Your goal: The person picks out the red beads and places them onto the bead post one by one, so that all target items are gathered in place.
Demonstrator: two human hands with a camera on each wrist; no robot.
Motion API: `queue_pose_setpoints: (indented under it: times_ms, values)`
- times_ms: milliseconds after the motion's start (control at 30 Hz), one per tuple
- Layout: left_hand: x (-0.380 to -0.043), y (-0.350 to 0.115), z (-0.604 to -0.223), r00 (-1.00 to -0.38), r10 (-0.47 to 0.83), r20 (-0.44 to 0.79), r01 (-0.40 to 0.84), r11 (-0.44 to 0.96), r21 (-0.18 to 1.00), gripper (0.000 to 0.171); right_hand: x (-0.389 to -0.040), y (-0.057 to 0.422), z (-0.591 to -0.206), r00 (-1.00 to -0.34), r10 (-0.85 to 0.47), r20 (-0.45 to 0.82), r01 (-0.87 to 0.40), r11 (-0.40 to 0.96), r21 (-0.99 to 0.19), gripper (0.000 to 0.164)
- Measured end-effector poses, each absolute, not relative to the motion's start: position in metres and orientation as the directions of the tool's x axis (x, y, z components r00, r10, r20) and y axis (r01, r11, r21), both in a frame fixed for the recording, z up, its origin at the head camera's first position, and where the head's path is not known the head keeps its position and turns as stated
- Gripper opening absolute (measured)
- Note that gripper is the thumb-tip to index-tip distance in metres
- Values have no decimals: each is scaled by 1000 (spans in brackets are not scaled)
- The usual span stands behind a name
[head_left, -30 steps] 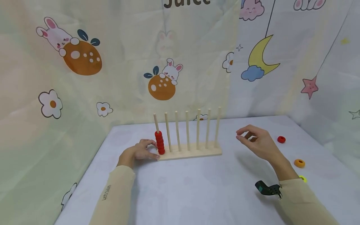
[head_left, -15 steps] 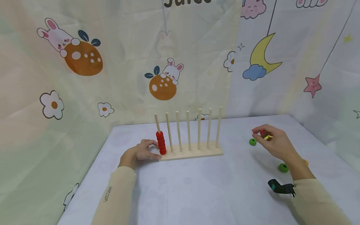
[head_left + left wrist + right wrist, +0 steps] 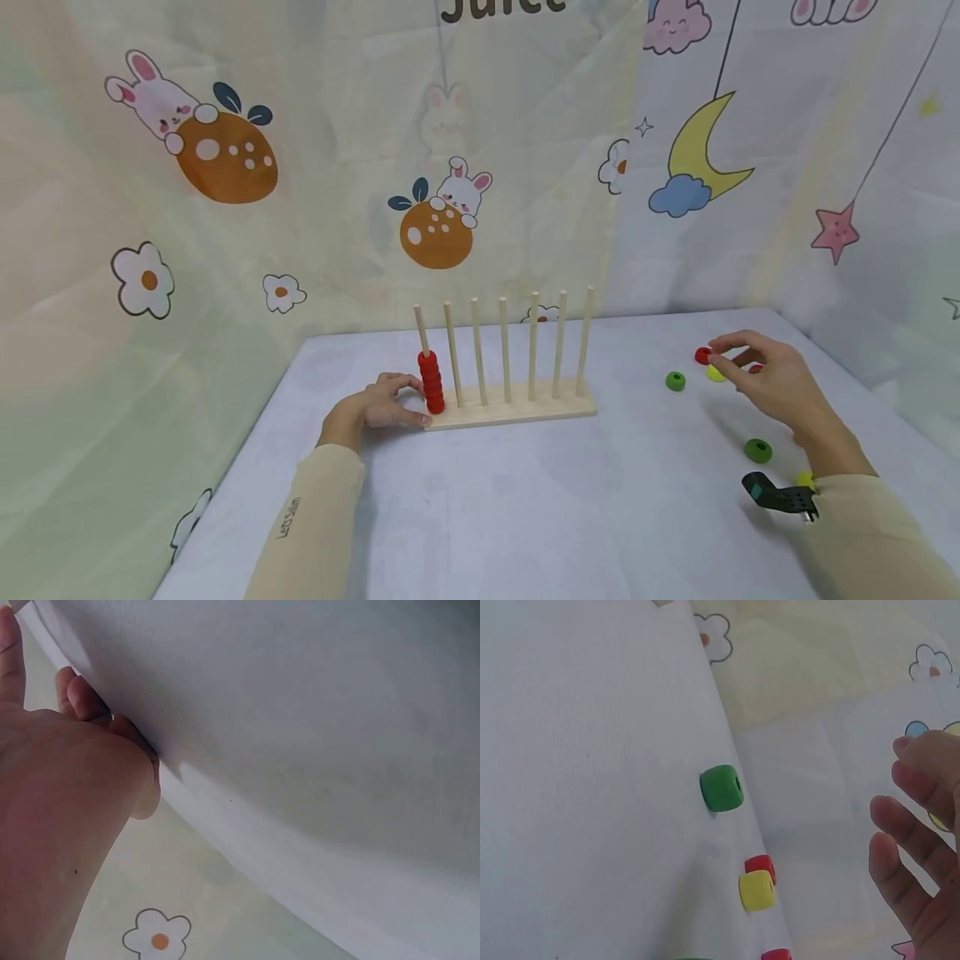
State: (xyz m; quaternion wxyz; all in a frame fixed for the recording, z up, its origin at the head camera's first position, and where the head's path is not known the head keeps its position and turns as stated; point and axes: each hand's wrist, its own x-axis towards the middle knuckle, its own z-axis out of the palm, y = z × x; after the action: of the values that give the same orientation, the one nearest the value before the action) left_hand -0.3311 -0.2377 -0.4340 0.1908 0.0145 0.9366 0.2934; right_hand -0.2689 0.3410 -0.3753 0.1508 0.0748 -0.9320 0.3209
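Note:
A pale wooden peg stand [image 3: 525, 410] with a row of upright pegs stands on the table. Several red beads [image 3: 431, 383] are stacked on its leftmost peg. My left hand [image 3: 382, 404] holds the left end of the base, thumb at the front and fingers behind. To the right, my right hand [image 3: 772, 375] hovers over loose beads with fingers spread and nothing between them. Close to its fingertips lie a red bead [image 3: 703, 356] and a yellow bead [image 3: 716, 373]. Another red bead [image 3: 756, 368] is partly hidden behind the hand. A green bead [image 3: 722, 788] shows in the right wrist view.
A green bead [image 3: 758, 451] lies below my right hand, and a yellow bead [image 3: 806, 479] is partly covered by the right sleeve. A dark wrist camera [image 3: 780, 497] juts from that sleeve. A printed cloth [image 3: 337, 208] hangs behind the white table [image 3: 510, 517].
My right hand has moved right, away from the peg stand, over the loose beads. Green, red and yellow beads once hidden behind it now show. The left hand stays at the stand.

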Motion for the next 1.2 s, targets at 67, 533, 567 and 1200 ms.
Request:
queue_pose_setpoints:
  times_ms: [67, 533, 567, 1200]
  values:
    - [-333, -239, -435, -927, 141, -348, -82, 828, 555, 52, -269, 343, -375, -951, -41, 307, -219, 789, -574, 38]
    - [-333, -244, -434, -926, 139, -351, -86, 827, 555, 54, -277, 366, -387, -986, -38, 159, -113, 865, -489, 56]
    - [-333, -244, -433, -926, 138, -351, -87, 826, 557, 54, -277, 368, -387, -988, -34, 148, -103, 866, -490, 57]
    - [-325, -234, -418, -924, 146, -352, -73, 839, 539, 49, -293, 392, -395, -998, 11, -61, 38, 893, -449, 76]
